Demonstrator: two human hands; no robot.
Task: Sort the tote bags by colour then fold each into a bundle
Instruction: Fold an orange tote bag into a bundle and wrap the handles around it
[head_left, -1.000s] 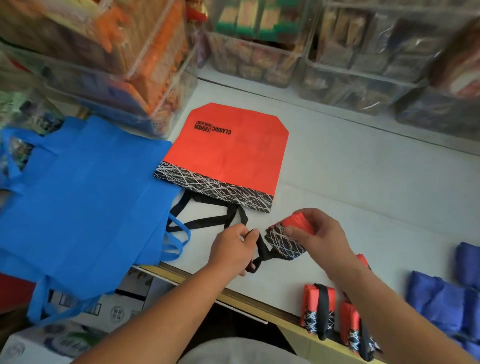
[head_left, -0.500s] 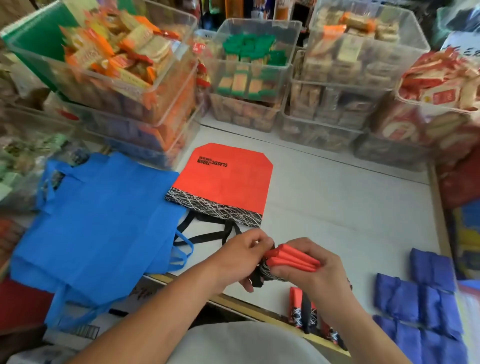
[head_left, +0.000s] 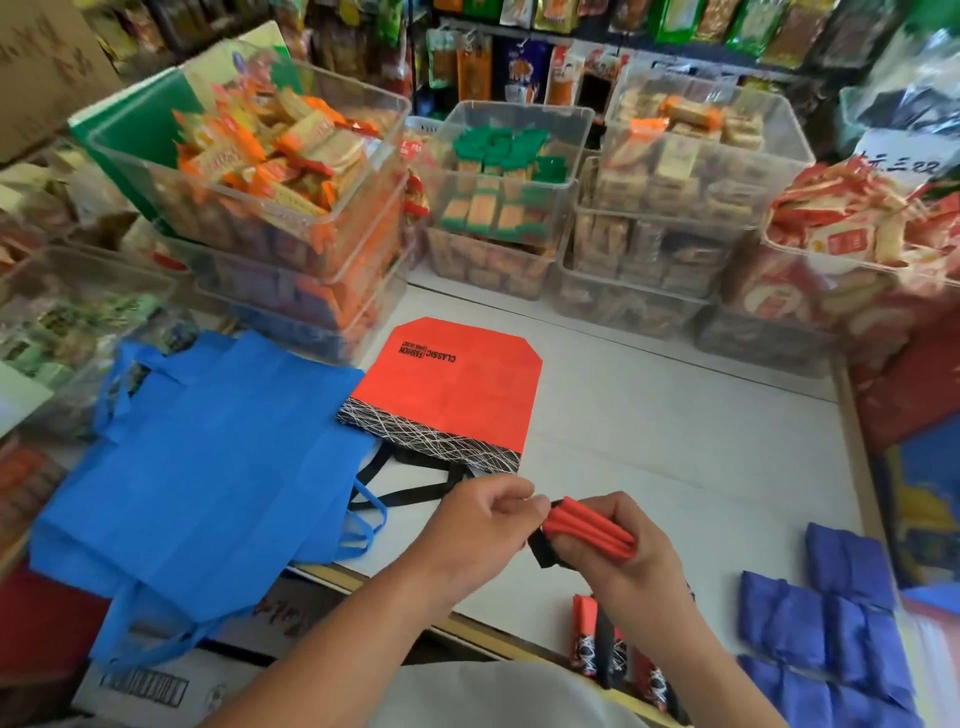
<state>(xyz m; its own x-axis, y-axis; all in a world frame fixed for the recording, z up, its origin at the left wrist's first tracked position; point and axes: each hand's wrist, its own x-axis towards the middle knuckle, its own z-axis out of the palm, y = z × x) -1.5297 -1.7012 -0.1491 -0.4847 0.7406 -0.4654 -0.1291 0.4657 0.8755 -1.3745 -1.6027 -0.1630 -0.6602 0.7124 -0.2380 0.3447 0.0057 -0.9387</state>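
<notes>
My right hand (head_left: 621, 564) grips a folded red tote bundle (head_left: 589, 527) just above the table's near edge. My left hand (head_left: 480, 525) pinches the bundle's black strap (head_left: 540, 551) at its left end. A flat red tote bag (head_left: 457, 384) with a black scribble band lies spread on the white table (head_left: 675, 441), its black handles toward me. A pile of flat blue tote bags (head_left: 197, 467) hangs over the table's left edge. Finished red bundles (head_left: 597, 642) lie under my right forearm. Folded dark blue bundles (head_left: 831, 623) sit at the near right.
Clear plastic bins of packaged snacks (head_left: 498, 197) line the back and left of the table. A cardboard box (head_left: 156, 680) stands below the table's left edge. Shelves with hanging packets fill the far background.
My right hand has turned the bundle so its red folds face up, and my left hand has drawn the black strap across its left end. The view has tilted upward.
</notes>
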